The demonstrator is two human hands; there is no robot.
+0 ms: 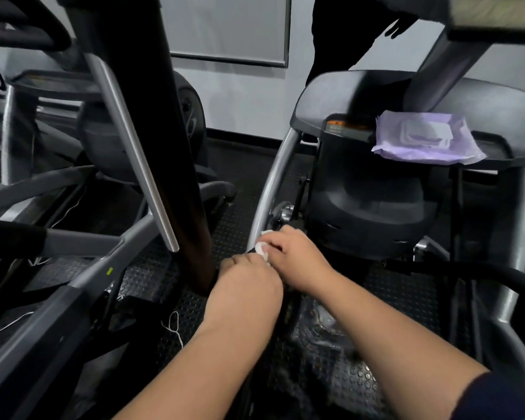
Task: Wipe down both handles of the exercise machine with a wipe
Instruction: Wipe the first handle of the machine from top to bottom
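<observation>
**Wiping low on the silver bar; handles above not shown done**

Far to the left of both hands, a neighbouring machine (58, 207), grey and black, with a silver tube (134, 153) slanting down toward the floor. Up and to the left of the left hand, a thick dark upright (164, 131) crossing close to the camera; could be one of the handles, but too dark and too near to tell.

Left hand (246, 278) low in the middle, knuckles up, fingers curled downward toward something dark beneath; whether gripping anything, cannot tell, since the fingertips are hidden. No wipe visible in it.

Touching it on the right, the right hand (297, 256), fingers pinching a small bunched white wipe (262, 247) and pressing it against the lower end of a curved silver bar (273, 183) of the exercise machine (376, 192). Wipe just at the fingertips, between the two hands and the bar.

Up and to the right of the right hand, a purple wipe pack (425, 137) lying on the machine's dark shelf (497, 150), flap shut. Far above, a figure in dark clothes (346, 34) standing by the wall.

Judged progress: wipe already drawn from the pack and in use, work under way at the bottom of one bar. Nothing here to prove either handle finished; the second side, to the right of the housing, probably still to come.
</observation>
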